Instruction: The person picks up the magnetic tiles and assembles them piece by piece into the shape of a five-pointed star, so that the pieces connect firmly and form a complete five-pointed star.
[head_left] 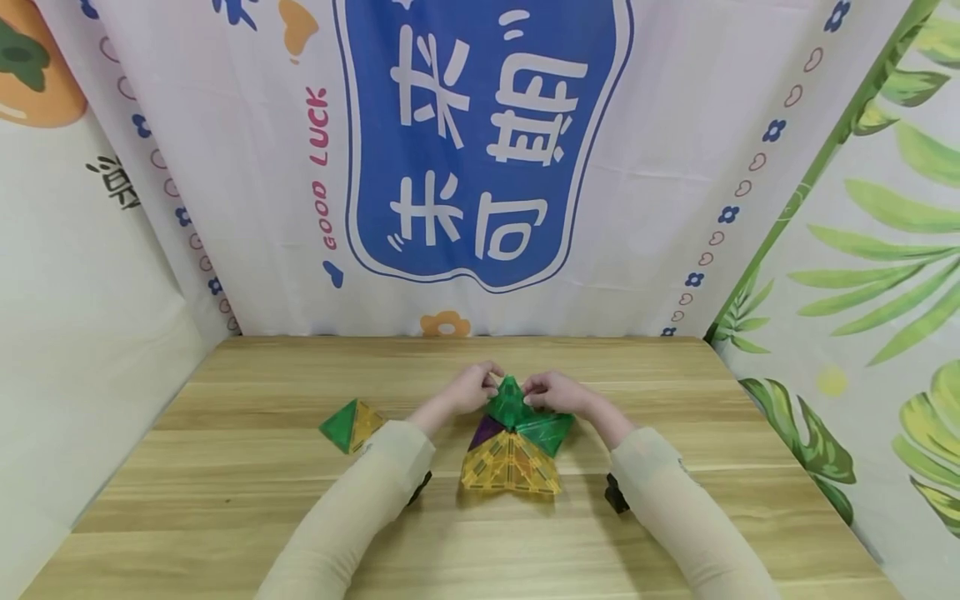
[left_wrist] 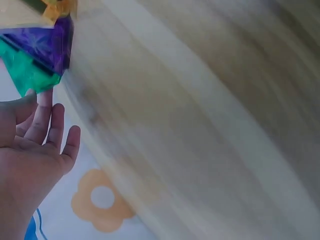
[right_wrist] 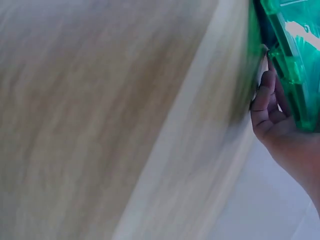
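A structure of translucent magnetic tiles stands mid-table, with yellow tiles (head_left: 510, 467) in front and a purple tile (head_left: 485, 431) at its left. Its far end is a peaked green tile piece (head_left: 508, 403). My left hand (head_left: 474, 387) pinches the left side of that piece; in the left wrist view the thumb and forefinger meet at its tip (left_wrist: 37, 80), the other fingers spread. From the right, my right hand (head_left: 557, 392) holds the green piece with bent fingers. Another green tile (head_left: 547, 431) juts out below this hand and partly covers it in the right wrist view.
A separate green-and-yellow tile piece (head_left: 352, 426) lies on the wooden table (head_left: 225, 500) to the left. Printed cloth (head_left: 660, 167) hangs behind the far edge, with more cloth along both sides.
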